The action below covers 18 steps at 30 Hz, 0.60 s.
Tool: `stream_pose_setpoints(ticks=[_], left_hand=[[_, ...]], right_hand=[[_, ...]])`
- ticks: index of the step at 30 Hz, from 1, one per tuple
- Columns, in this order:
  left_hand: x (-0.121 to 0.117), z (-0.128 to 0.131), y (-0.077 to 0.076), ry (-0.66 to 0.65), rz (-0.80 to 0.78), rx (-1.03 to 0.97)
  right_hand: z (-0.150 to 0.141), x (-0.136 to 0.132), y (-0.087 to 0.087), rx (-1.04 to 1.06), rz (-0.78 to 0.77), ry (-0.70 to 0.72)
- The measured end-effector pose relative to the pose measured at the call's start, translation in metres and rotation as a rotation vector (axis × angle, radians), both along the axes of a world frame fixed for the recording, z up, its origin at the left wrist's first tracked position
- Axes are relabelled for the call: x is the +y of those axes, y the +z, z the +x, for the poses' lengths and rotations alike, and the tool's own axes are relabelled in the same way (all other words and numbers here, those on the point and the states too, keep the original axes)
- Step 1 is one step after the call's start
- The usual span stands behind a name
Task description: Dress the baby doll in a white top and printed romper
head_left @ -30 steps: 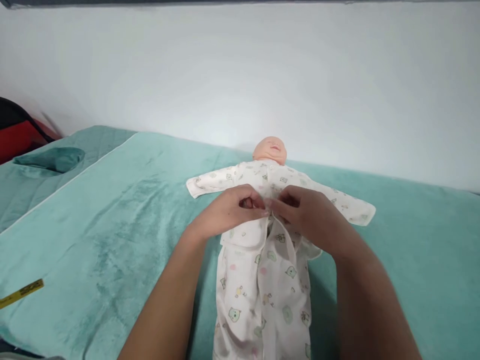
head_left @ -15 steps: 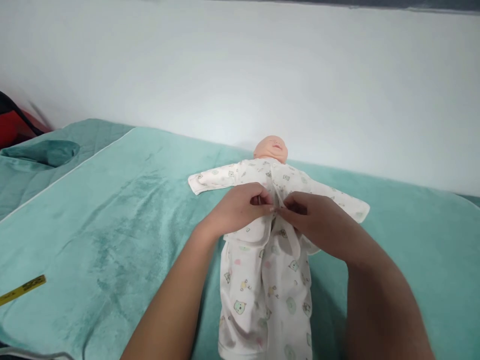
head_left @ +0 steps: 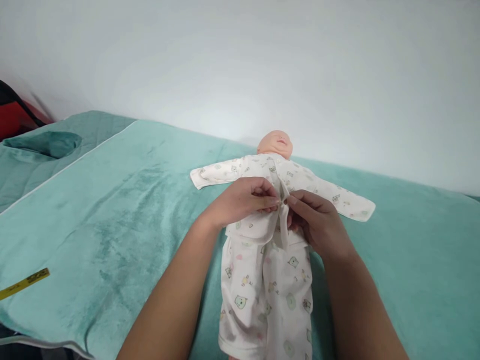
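Note:
A baby doll (head_left: 275, 143) lies on its back on a teal towel (head_left: 123, 210), head toward the wall. It wears a white printed shirt (head_left: 225, 172) with sleeves spread out and matching trousers (head_left: 262, 295). My left hand (head_left: 243, 200) and my right hand (head_left: 318, 222) meet over the doll's chest. Both are closed in a pinch on the two front edges of the shirt, fingertips almost touching at the middle. What lies between the fingertips is too small to make out.
A folded teal cloth (head_left: 41, 144) lies on a quilted teal cover at the far left. Something red and black (head_left: 15, 117) sits behind it. A yellow measuring tape (head_left: 24, 283) lies at the towel's left edge. A pale wall stands behind.
My hands stay pinched on the shirt front. The right hand has drawn in lower and closer to the middle. The view has shifted slightly.

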<state>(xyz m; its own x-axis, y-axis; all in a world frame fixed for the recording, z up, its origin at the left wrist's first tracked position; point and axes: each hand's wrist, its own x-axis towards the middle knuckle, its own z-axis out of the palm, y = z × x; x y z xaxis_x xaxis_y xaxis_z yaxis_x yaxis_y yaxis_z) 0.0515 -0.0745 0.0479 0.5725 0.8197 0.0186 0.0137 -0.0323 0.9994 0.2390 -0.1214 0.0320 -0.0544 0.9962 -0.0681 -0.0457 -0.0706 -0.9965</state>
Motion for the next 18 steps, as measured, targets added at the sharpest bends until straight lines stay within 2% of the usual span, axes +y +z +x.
stream_pose_setpoints(ticks=[10, 18], left_hand=[[0.0008, 0.0, -0.0006, -0.002, -0.06, -0.044], [0.0, 0.0019, -0.0007, 0.02, -0.043, -0.029]], right_hand=[[-0.0042, -0.0015, 0.0072, -0.112, 0.02, 0.0], [-0.0047, -0.0024, 0.0107, -0.162, 0.024, 0.011]])
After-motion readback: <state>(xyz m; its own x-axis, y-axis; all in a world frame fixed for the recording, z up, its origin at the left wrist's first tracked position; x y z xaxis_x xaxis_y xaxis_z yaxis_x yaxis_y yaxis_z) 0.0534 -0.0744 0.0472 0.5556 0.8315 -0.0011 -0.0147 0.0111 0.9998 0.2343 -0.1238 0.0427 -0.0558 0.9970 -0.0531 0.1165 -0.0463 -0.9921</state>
